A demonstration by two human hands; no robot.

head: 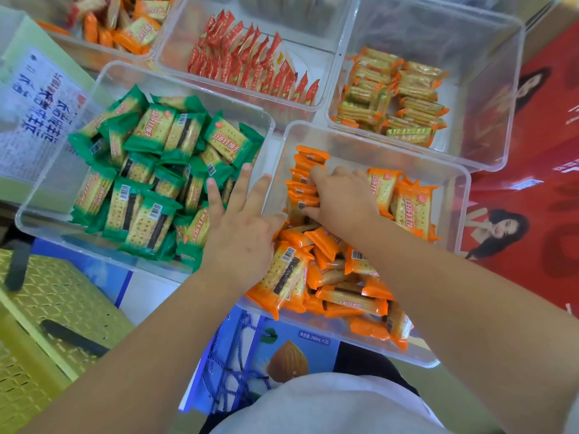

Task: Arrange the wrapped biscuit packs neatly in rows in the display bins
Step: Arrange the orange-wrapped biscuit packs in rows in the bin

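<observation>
Both forearms are bare to the wrist, and the left hand and right hand are bare too, with short, plain fingernails. A pale grey-white garment of smooth, soft fabric covers the torso. Dark fabric shows just beyond its edge.

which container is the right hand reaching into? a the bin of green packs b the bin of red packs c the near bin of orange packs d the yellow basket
c: the right hand grips a standing row of orange packs inside the near bin.
</observation>
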